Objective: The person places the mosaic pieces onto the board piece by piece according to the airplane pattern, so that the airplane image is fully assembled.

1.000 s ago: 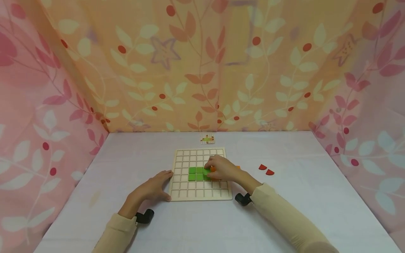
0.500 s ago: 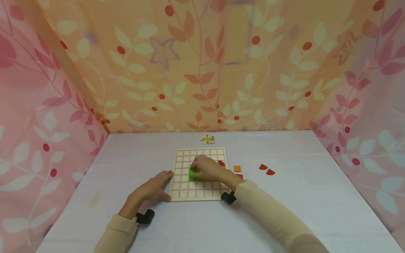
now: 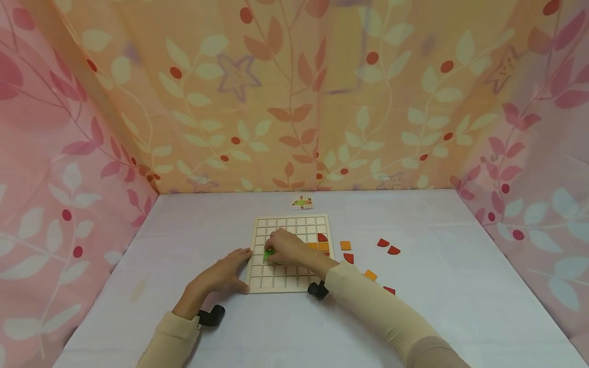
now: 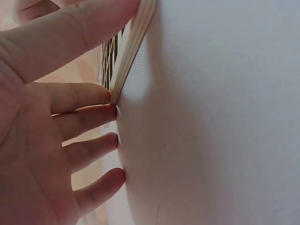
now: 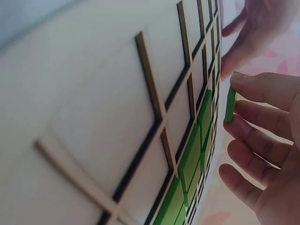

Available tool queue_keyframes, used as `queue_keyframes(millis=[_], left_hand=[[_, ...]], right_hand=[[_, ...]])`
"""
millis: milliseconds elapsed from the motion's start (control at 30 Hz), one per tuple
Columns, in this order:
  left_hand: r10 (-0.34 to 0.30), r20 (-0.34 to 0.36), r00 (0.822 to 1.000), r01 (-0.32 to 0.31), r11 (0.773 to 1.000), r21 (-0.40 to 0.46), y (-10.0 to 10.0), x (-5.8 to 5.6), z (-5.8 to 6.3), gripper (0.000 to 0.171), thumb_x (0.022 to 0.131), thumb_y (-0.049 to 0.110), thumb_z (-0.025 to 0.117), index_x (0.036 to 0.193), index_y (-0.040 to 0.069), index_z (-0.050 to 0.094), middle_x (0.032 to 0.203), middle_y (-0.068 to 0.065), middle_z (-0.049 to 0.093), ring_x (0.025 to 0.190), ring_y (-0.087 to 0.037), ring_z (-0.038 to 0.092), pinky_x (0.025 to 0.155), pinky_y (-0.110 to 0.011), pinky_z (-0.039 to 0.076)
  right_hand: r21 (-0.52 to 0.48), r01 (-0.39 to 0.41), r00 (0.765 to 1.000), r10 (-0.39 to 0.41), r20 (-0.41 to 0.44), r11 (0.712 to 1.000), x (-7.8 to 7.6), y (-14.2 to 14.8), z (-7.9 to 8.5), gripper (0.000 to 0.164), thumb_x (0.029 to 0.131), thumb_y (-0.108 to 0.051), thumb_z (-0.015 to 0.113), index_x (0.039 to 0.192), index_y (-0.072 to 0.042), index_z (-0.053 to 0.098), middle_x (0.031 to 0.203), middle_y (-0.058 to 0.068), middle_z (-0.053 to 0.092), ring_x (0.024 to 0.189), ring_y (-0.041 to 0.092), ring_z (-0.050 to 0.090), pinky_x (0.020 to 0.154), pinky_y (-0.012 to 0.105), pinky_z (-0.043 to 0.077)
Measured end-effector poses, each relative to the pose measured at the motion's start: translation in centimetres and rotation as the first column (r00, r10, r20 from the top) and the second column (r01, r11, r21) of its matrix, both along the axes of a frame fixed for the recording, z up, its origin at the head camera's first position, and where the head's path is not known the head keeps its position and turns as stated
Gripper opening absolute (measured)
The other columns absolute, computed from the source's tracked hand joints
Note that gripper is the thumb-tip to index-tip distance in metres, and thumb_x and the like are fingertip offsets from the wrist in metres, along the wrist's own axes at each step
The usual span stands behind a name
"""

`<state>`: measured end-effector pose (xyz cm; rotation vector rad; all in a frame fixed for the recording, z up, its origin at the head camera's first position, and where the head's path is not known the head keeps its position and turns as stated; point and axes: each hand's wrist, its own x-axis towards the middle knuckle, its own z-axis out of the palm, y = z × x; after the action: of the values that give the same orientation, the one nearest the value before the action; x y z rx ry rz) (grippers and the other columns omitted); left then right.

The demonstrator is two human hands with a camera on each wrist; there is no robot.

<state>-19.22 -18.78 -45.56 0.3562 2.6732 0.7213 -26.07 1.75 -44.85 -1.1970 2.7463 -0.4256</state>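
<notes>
My right hand [image 3: 286, 247] is over the left part of a wooden grid board [image 3: 284, 282]. Its thumb and fingertips pinch a small green tile [image 5: 231, 99], tilted on edge just off the board in the right wrist view. More green tiles [image 5: 190, 157] lie side by side in the grid's squares, mostly covered by this hand in the head view. At the board's left edge rests my left hand [image 3: 220, 272], thumb at the near corner and fingers extended. The left wrist view shows that thumb [image 4: 79, 35] and the fingertips against the board's side.
Orange tiles [image 3: 324, 246] and a red quarter-round tile [image 3: 322, 237] sit on the board's right side. Right of it, loose orange [image 3: 345, 245] and red [image 3: 393, 250] tiles lie on the white cloth. A small pattern card [image 3: 301, 201] lies behind the board.
My right hand has moved left across the board over the green tiles, uncovering orange and red tiles on the right. My left hand has stayed at the board's edge.
</notes>
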Motion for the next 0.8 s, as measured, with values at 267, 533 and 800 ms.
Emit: queue_keyframes(millis=[267, 533, 800], left_hand=[[0.007, -0.002, 1.0, -0.007, 1.0, -0.004, 0.02, 0.05, -0.03, 0.095, 0.068, 0.019, 0.087, 0.148, 0.001, 0.038, 0.157, -0.016, 0.033, 0.147, -0.038, 0.025, 0.115, -0.058, 0.027], [0.008, 0.0, 1.0, -0.008, 1.0, -0.002, 0.02, 0.11, -0.02, 0.096, 0.068, 0.02, 0.088, 0.148, 0.001, 0.038, 0.158, -0.016, 0.033, 0.147, -0.037, 0.026, 0.115, -0.057, 0.028], [-0.016, -0.029, 0.999, 0.017, 1.0, 0.004, -0.12, 0.14, -0.12, 0.094, 0.068, 0.019, 0.087, 0.147, -0.001, 0.039, 0.156, -0.017, 0.035, 0.146, -0.038, 0.029, 0.115, -0.055, 0.03]], right_hand=[[0.043, 0.023, 1.0, -0.024, 0.015, 0.999, 0.36, -0.53, -0.32, 0.023, 0.085, -0.027, 0.074, 0.105, -0.015, 0.076, 0.096, -0.003, 0.067, 0.087, 0.01, 0.05, 0.073, 0.022, 0.045], [0.064, 0.019, 1.0, -0.019, -0.002, 0.998, 0.6, -0.61, -0.52, 0.022, 0.085, -0.024, 0.073, 0.105, -0.015, 0.076, 0.097, -0.003, 0.066, 0.086, 0.01, 0.049, 0.072, 0.021, 0.045], [0.064, 0.024, 1.0, -0.024, -0.006, 0.998, 0.65, -0.62, -0.58, 0.022, 0.085, -0.022, 0.073, 0.105, -0.015, 0.076, 0.098, -0.003, 0.066, 0.086, 0.01, 0.049, 0.071, 0.021, 0.044]])
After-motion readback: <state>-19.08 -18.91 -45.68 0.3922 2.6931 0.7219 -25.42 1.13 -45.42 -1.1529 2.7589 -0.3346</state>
